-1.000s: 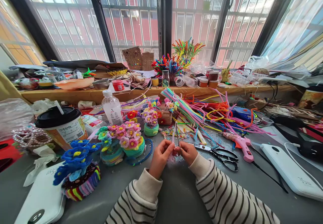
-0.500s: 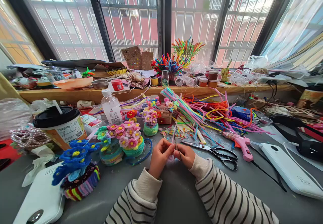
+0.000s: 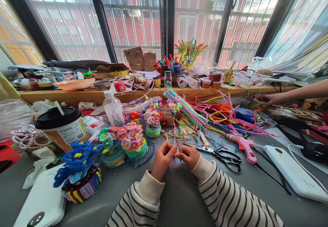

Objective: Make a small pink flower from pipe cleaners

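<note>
The thin pink pipe cleaner [image 3: 175, 139] stands nearly upright over the grey table [image 3: 179, 199], just in front of the person, pinched between both hands. What could go wrong here is a slip: the stem is slender and springy, and if either pinch loosens while it is bent, it may well flick out of the fingers and land among the loose snippets [image 3: 176, 133] just behind it, where it would be hard to pick out. The scissors [image 3: 220, 155] lie open-bladed just beside the right hand [image 3: 189, 155], so a careless sweep of that wrist could catch the blades; the pink glue gun [image 3: 244, 146] sits a little further right. The left hand [image 3: 162, 158] is curled, thumb and forefinger closed on the stem's lower part; the right hand is likewise closed, fingertips gripping the stem close beside the left. Both striped sleeves [image 3: 225, 199] rest low on the table, forearms angled inward. A co-worker's hand [image 3: 272, 99] reaches in at the far right, well apart.
</note>
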Demonstrator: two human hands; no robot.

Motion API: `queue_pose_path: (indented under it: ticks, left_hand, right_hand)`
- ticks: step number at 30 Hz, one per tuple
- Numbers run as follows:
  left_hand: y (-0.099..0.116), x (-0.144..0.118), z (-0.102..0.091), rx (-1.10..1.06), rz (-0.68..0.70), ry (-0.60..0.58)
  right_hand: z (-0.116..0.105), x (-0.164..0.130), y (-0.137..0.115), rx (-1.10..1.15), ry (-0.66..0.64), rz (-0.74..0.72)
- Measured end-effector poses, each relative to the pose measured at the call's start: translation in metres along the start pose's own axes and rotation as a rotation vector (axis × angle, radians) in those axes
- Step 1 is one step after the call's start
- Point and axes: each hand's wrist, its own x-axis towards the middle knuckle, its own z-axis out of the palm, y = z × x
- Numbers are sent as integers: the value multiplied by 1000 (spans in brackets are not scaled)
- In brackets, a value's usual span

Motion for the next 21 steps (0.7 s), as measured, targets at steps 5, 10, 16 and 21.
queue_pose_path:
  ticks: [5, 10, 16, 21]
  left_hand:
    - [2, -1, 1, -9, -11, -7]
    - [2, -1, 1, -11, -23, -58]
    - [0, 0, 0, 3, -21, -37]
    - [2, -1, 2, -19, -28, -98]
  right_hand:
    - [0, -1, -2, 89, -47, -8]
    - [-1, -1, -3, 100, -77, -29]
    - [1, 0, 0, 38, -16, 1]
    - [1, 0, -2, 99, -78, -48]
